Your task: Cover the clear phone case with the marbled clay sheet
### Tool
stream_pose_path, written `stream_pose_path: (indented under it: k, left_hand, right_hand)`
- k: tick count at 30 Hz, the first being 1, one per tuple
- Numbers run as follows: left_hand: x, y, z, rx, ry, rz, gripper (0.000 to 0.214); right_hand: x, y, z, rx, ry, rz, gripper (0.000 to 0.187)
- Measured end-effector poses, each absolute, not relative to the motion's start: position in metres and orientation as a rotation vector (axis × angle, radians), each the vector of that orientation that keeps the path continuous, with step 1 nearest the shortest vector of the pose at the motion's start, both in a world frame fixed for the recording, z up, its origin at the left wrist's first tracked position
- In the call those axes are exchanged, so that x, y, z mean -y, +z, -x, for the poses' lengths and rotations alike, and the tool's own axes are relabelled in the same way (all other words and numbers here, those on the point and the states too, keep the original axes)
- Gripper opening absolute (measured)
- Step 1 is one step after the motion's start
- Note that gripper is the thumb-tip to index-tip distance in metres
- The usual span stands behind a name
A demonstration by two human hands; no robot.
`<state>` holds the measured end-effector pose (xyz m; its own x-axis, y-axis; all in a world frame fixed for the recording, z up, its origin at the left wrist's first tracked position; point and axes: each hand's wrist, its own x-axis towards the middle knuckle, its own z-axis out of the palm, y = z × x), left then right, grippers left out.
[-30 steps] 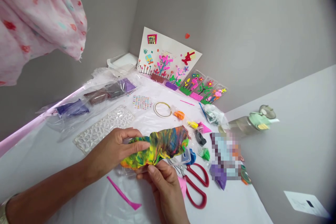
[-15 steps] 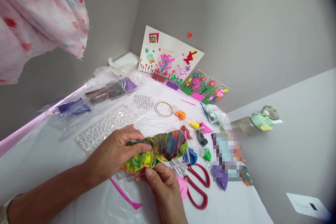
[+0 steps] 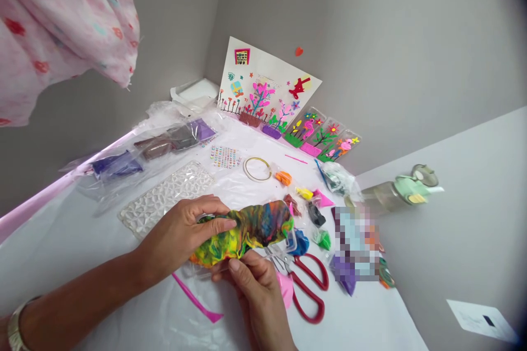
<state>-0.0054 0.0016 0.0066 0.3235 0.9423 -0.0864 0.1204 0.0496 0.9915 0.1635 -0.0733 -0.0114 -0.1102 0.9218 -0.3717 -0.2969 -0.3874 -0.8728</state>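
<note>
A marbled slab of modelling clay point(image 3: 263, 225), in yellow, green, orange, blue and dark swirls, covers what looks like a clear plastic case point(image 3: 291, 242). The case's rim shows only at the right end and along the lower edge. My left hand point(image 3: 187, 227) grips the left end from above, thumb lying on the clay. Lower down, my right hand point(image 3: 257, 288) pinches the near edge between thumb and fingers; some of its fingers are hidden underneath. Just right of that hand lie red-handled scissors point(image 3: 310, 296), their blades partly hidden, with a pink packet point(image 3: 285, 289) beside them.
Several small clay packets, including an orange one point(image 3: 283, 177) and a blue one point(image 3: 298, 242), lie to the right. A textured clear sheet point(image 3: 168, 194) and bagged clay point(image 3: 156, 145) lie left. A decorated board point(image 3: 269, 85) leans on the wall; a bottle point(image 3: 382, 199) stands right.
The view has shifted very slightly. Both hands keep their hold, and the clay-covered case is tilted almost the same as before.
</note>
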Motion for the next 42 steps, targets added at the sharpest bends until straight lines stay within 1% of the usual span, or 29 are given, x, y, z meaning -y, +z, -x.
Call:
stream_pose_path:
  k: [6, 9, 11, 14, 17, 21, 24, 27, 32, 36, 42]
  left_hand:
    - [-0.0034, 0.0086, 0.0055, -1.052, 0.826, -1.335, 0.033]
    - [-0.0035, 0.0111, 0.0062, -1.008, 0.733, -1.212, 0.022]
    - [-0.0032, 0.0117, 0.0069, -1.001, 0.702, -1.156, 0.021]
    - [-0.0024, 0.0108, 0.0076, -1.037, 0.78, -1.208, 0.021]
    - [-0.0016, 0.0086, 0.0074, -1.083, 0.889, -1.3, 0.022]
    - [-0.0019, 0.0066, 0.0067, -1.105, 0.927, -1.34, 0.022]
    - [-0.0035, 0.0078, 0.007, -1.05, 0.849, -1.283, 0.022]
    - [-0.0053, 0.0105, 0.0083, -1.029, 0.771, -1.23, 0.025]
    - [-0.0052, 0.0118, 0.0098, -1.101, 0.77, -1.358, 0.024]
    - [-0.0042, 0.0102, 0.01, -1.069, 0.798, -1.314, 0.029]
    - [-0.0055, 0.0078, 0.0094, -1.008, 0.749, -1.268, 0.021]
  right_hand:
    - [0.073, -0.0101, -0.1638, 0.78, 1.662, 1.206, 0.022]
    - [0.0717, -0.0094, -0.1635, 0.755, 1.661, 1.167, 0.021]
    - [0.0706, -0.0084, -0.1634, 0.717, 1.666, 1.139, 0.02]
    - [0.0697, -0.0067, -0.1635, 0.669, 1.677, 1.112, 0.016]
    - [0.0699, -0.006, -0.1635, 0.661, 1.678, 1.114, 0.017]
    - [0.0704, -0.0064, -0.1637, 0.656, 1.673, 1.12, 0.018]
    - [0.0701, -0.0067, -0.1644, 0.65, 1.665, 1.118, 0.016]
    - [0.0688, -0.0064, -0.1657, 0.63, 1.628, 1.141, 0.019]
    - [0.0668, -0.006, -0.1674, 0.517, 1.563, 1.148, 0.021]
    - [0.0676, -0.0055, -0.1671, 0.536, 1.596, 1.125, 0.022]
    - [0.0668, -0.0037, -0.1677, 0.523, 1.563, 1.128, 0.021]
